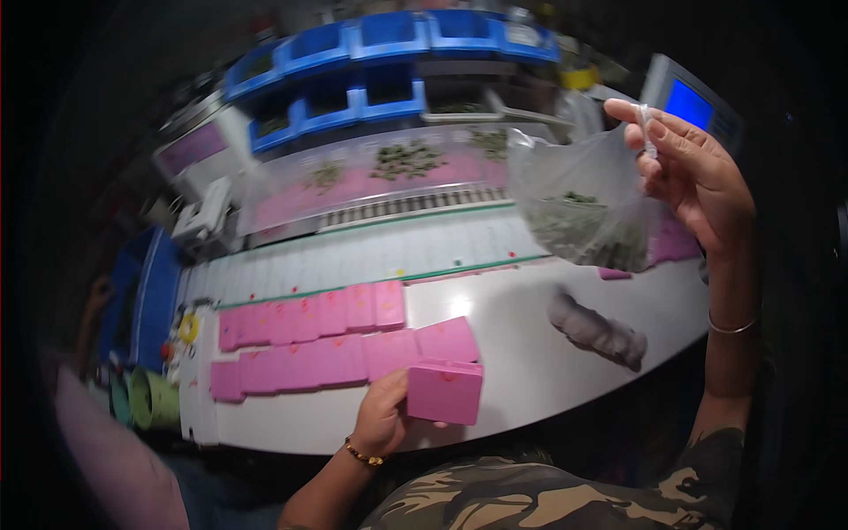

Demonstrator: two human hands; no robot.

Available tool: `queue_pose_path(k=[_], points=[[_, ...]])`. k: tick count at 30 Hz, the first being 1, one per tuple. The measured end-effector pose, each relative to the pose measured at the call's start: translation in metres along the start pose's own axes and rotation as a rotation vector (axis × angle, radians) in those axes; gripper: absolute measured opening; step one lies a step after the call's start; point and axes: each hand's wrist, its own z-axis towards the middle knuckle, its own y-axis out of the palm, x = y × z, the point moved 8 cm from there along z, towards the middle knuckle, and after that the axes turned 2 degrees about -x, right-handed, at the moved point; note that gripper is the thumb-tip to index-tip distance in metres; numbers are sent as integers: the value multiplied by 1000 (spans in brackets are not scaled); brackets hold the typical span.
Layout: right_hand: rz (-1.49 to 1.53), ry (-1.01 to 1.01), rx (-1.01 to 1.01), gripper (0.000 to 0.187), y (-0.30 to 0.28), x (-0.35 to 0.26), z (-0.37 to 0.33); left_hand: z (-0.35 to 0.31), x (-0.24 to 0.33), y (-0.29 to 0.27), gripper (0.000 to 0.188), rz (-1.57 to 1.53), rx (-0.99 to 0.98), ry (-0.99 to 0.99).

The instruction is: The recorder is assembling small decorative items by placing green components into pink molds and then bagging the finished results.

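My right hand [693,168] is raised at the right, its fingers pinching the gathered top of a clear plastic bag [574,172]. Loose green pieces [583,225], maybe small leaves or buds, fill the bottom of this bag as it hangs above the table. At the table's front edge my left hand [385,411] grips a small stack of flat pink rectangular pieces [444,393]. Behind it, more pink pieces lie overlapping in two rows, a far row [309,316] and a near row [305,364].
A crumpled grey bundle [598,329] lies on the white table [517,380]. Farther back are a clear tray [291,168] with green heaps and blue bins [389,93]. A blue-screened device [689,104] stands right. Green cups [155,397] and another person's sleeve [110,442] are left.
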Motion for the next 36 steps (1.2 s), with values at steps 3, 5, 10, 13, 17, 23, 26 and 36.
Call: queue_pose_path(k=[3, 5, 10, 13, 17, 23, 26, 36], points=[[256, -20, -267, 39, 90, 6, 44, -12, -1, -3, 38, -50, -57, -15], [425, 5, -418, 38, 153, 14, 72, -21, 3, -13, 39, -13, -16, 50], [578, 70, -691, 42, 296, 30, 113, -45, -4, -33, 43, -78, 65, 70], [568, 142, -793, 45, 360, 42, 117, -58, 0, -43, 44, -74, 84, 134], [616, 321, -806, 30, 426, 60, 115, -64, 3, -50, 49, -78, 79, 134], [683, 408, -797, 18, 483, 66, 100, -64, 3, -49, 52, -81, 52, 66], [716, 402, -776, 17, 492, 64, 100, -64, 2, -46, 49, -90, 48, 41], [777, 394, -847, 17, 499, 71, 95, -59, 6, -47, 49, -86, 17, 119]])
